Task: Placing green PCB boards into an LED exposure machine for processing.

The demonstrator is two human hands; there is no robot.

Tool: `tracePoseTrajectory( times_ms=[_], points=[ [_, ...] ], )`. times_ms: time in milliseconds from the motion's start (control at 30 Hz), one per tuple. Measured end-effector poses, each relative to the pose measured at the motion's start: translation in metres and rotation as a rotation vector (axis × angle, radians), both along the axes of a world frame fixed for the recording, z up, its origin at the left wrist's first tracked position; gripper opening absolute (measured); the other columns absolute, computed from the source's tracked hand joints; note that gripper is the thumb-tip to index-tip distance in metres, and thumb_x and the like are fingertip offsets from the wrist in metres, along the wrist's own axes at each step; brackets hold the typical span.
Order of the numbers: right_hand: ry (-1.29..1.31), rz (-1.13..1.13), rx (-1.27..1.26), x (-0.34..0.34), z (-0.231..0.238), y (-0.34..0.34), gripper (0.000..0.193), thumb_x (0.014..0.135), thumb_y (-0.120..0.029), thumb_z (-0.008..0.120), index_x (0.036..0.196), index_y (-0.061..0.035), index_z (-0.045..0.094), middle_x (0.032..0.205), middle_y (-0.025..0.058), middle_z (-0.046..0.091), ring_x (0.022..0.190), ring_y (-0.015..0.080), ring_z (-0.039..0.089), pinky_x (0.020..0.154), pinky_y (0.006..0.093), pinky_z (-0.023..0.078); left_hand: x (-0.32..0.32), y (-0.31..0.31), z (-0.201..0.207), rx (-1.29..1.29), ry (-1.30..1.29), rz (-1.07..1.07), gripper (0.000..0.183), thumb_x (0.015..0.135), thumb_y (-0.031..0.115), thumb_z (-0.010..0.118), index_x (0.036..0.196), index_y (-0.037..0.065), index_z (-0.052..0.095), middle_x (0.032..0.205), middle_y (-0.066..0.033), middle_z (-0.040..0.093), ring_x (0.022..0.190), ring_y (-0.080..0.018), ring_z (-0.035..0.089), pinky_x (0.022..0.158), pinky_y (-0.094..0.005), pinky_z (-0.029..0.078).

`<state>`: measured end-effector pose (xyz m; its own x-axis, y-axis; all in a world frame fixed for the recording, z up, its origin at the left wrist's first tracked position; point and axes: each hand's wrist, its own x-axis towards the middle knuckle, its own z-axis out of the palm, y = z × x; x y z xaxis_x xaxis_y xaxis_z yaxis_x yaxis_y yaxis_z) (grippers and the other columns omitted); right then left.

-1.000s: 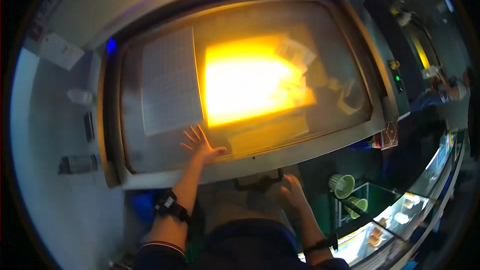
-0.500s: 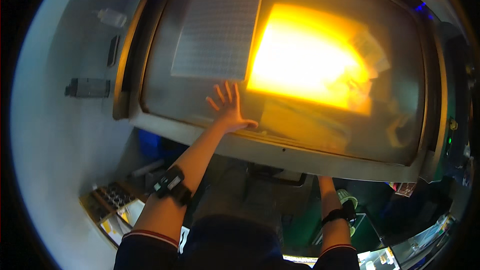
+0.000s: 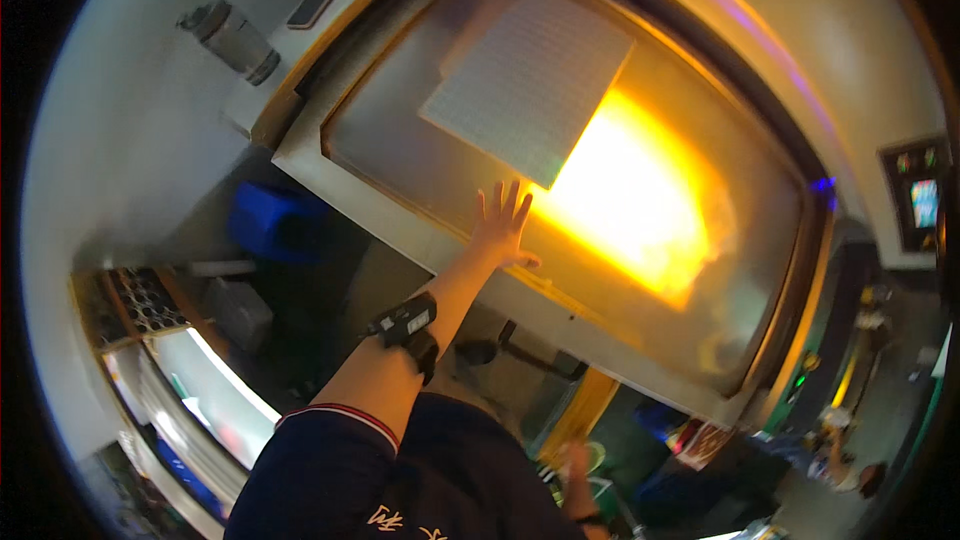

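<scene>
Head view: hands [image 3: 500,232] apart, left spread near grey sheet [image 3: 532,85].

To the left of the frame [image 3: 400,224], a bottle [image 3: 235,45] and phone [image 3: 316,3] are placed; within it, a sheet [image 3: 530,90] is laid.

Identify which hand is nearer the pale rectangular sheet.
The left hand, its fingers spread close to the sheet; the right hand is blurred, farther off, past the lit table's front rim.
</scene>
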<state>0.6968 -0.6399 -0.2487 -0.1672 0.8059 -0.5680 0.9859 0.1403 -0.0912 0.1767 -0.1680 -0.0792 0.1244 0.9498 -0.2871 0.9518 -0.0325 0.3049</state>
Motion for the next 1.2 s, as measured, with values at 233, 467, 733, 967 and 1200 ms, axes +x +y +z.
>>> tracePoseTrajectory(
  times_ms=[233, 467, 733, 967, 1200],
  points=[
    [-0.129, -0.825, -0.159, -0.059, 0.206, -0.017, 0.029, 0.08, -0.01, 0.057, 0.107, -0.0041, 0.067, 0.099, 0.0213, 0.069, 0.087, 0.0381, 0.066, 0.077, 0.0458, 0.052, -0.013, -0.022, 0.006, 0.012, -0.018, 0.045, 0.126, 0.067, 0.076, 0.07, 0.16, 0.014, 0.01, 0.166, -0.0144, 0.002, 0.152, -0.039, 0.002, 0.119, -0.0633, 0.004],
    [-0.09, -0.747, 0.319, -0.013, 0.275, 0.129, 0.041, 0.077, -0.005, 0.056, 0.117, -0.006, 0.065, 0.102, 0.0209, 0.069, 0.09, 0.0385, 0.066, 0.078, 0.0453, 0.053, -0.011, -0.019, 0.019, -0.008, -0.063, 0.046, 0.122, 0.07, 0.07, 0.072, 0.159, 0.015, 0.011, 0.166, -0.0138, 0.004, 0.153, -0.0369, 0.001, 0.119, -0.0629, 0.005],
    [0.237, 0.12, 0.411, -0.058, 0.259, 0.407, 0.059, 0.075, -0.002, 0.06, 0.133, -0.0144, 0.059, 0.107, 0.0197, 0.069, 0.085, 0.0424, 0.066, 0.075, 0.0499, 0.053, -0.047, -0.138, 0.014, 0.162, -0.099, 0.17, 0.085, 0.085, 0.057, 0.064, 0.151, 0.009, 0.038, 0.163, -0.0138, 0.019, 0.151, -0.036, 0.012, 0.119, -0.0584, 0.013],
    [0.384, 0.443, 0.478, -0.194, 0.24, 0.44, 0.069, 0.075, 0.0, 0.069, 0.141, -0.0087, 0.049, 0.145, 0.014, 0.051, 0.133, 0.0359, 0.047, 0.109, 0.0455, 0.04, 0.033, -0.424, 0.0, -0.154, -0.231, 1.16, 0.078, 0.091, 0.054, 0.057, 0.149, 0.005, 0.038, 0.157, -0.0176, 0.032, 0.147, -0.0413, 0.022, 0.118, -0.0547, 0.02],
    [0.412, 0.6, 0.423, -0.201, 0.23, 0.41, 0.054, 0.085, -0.015, 0.068, 0.135, -0.0021, 0.052, 0.146, 0.0211, 0.046, 0.133, 0.0421, 0.044, 0.112, 0.0504, 0.034, 0.163, -0.609, -0.064, -0.515, -0.668, 1.597, 0.083, 0.09, 0.057, 0.059, 0.143, -0.005, 0.044, 0.14, -0.0272, 0.052, 0.131, -0.0393, 0.05, 0.109, -0.0418, 0.041]
  ],
)
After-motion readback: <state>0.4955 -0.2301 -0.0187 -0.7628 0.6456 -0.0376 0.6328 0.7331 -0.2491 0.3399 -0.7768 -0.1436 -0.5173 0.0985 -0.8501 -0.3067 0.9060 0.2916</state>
